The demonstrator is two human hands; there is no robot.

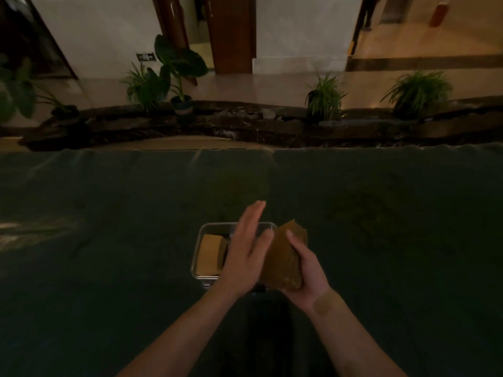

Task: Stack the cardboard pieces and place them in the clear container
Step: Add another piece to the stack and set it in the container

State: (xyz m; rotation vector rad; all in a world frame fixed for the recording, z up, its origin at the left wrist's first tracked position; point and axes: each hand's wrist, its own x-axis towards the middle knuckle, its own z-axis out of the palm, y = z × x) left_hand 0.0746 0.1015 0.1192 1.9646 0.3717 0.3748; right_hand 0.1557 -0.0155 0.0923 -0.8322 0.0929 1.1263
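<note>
A dark green cloth, faintly creased along its far edge, covers the bench [109, 213], which lies dim and matte under low light. At the near centre sits the clear container [217, 227], a shallow rectangular tub with rounded corners and a glossy rim. Inside it, against the left wall, lies a flat tan cardboard piece [209, 254], square-cut and pale, with a smooth face.

The right hand [307, 270] holds a stack of cardboard pieces [285, 257] tilted up on edge just over the container's right side; the stack is darker brown, its upper corner pointing away, its near end resting in the palm. The thumb lies across its face and the other fingers wrap behind it, pinching the stack. The left hand [245, 251] hovers over the container's middle, palm turned toward the stack, fingers straight and pressed together, with its thumb tip touching the stack's face.

Around the container the cloth is bare on all sides, wide to the left and right. Beyond the bench's far edge runs a dark rocky planter strip [245, 126] with leafy potted plants [168, 77].
</note>
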